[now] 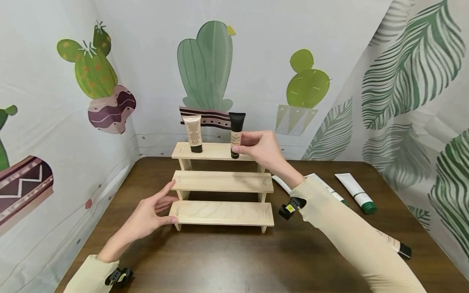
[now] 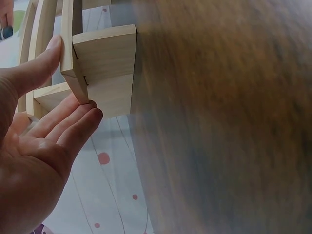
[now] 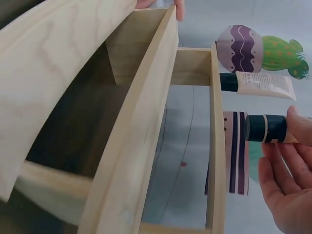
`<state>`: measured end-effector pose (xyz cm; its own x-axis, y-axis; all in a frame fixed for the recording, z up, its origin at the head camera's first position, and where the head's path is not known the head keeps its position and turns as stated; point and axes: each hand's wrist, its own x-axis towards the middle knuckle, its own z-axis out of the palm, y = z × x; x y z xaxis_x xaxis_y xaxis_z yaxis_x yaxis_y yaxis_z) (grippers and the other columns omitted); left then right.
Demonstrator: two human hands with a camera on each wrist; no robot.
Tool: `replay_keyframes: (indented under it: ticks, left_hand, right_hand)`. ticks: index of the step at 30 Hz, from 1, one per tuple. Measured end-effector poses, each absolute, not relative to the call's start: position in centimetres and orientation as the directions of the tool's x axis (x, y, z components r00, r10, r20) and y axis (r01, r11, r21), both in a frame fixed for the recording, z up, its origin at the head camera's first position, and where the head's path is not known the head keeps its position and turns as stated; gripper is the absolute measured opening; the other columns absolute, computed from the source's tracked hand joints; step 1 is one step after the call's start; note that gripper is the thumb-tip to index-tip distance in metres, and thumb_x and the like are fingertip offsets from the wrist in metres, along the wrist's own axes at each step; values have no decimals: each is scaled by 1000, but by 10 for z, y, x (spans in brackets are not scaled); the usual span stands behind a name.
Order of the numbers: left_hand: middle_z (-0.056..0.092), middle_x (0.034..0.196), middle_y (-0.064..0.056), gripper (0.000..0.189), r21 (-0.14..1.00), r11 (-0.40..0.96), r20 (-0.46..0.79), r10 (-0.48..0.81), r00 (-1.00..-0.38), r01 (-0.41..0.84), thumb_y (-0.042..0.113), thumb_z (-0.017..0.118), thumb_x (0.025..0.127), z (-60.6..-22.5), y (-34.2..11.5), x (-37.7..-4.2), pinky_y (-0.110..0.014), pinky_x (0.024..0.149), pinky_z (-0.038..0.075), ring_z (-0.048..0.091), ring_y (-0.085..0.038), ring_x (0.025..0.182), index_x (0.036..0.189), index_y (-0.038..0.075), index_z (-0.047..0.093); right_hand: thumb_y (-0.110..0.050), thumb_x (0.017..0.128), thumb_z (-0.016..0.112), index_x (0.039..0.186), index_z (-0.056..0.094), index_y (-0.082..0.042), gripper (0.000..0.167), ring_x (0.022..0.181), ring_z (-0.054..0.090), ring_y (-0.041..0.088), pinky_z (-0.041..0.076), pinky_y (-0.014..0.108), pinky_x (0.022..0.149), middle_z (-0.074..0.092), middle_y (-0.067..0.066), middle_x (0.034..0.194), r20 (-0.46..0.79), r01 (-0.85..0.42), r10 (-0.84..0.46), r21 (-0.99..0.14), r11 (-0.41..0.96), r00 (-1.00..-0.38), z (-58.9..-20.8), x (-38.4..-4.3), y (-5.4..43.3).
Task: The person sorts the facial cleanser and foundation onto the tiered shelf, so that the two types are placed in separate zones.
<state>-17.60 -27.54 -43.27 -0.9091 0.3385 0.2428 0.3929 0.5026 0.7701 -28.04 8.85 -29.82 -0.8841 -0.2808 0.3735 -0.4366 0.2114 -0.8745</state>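
A three-tier wooden display rack (image 1: 223, 181) stands on the table. My left hand (image 1: 150, 215) touches its left end, thumb at the bottom step and index finger at the middle one; the left wrist view shows these fingers mostly straight against the board (image 2: 73, 63). Between thumb and fingers, my right hand (image 1: 261, 150) pinches a small black and beige cosmetic tube (image 1: 236, 136), upright with its cap down. In the right wrist view a gap separates its dark cap (image 3: 265, 128) from the top step (image 3: 217, 146). A beige tube (image 1: 193, 132) with a black cap stands at the top step's left.
Right of the rack, a white tube with a green cap (image 1: 357, 193) lies on the brown table (image 1: 220, 260). Another white tube (image 1: 326, 185) is partly behind my right sleeve. A beige tube with a black cap (image 1: 397, 246) lies nearer, partly covered. Cactus-printed cloth (image 1: 256, 61) hangs behind.
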Motion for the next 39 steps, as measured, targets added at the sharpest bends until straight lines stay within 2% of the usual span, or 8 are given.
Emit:
replay_keyframes:
  ticks: [9,18,25,39]
  left_hand:
    - [72,128,-17,112,778,493,237,343,-909,389,2,93,79,-434,-274,-178,-45,102,56,70,-36,117,169,20,29]
    - [72,128,-17,111,779,487,246,344,-906,396,4,93,79,-431,-272,-178,-47,102,56,70,-36,117,168,19,30]
    - [72,128,-18,111,775,493,244,342,-907,395,3,93,79,-433,-274,-178,-47,101,56,70,-36,117,168,19,30]
    - [72,127,-17,111,775,490,248,344,-905,399,2,93,79,-433,-276,-178,-47,101,56,70,-36,117,168,19,30]
  right_hand:
    - [-9,84,91,119,81,-5,37,94,77,18,64,30,82,80,7,103,369,-424,-256,-882,207,-894,-301,-300,59]
    - [-10,83,92,118,81,-5,38,91,77,18,63,31,81,80,7,99,365,-414,-225,-880,234,-903,-305,-312,51]
    - [-7,83,91,119,80,-2,37,92,77,19,63,31,82,80,9,100,361,-411,-241,-888,208,-901,-305,-315,48]
    - [-10,85,91,120,80,-4,37,94,77,20,63,32,86,80,8,102,323,-380,-248,-895,233,-913,-309,-320,43]
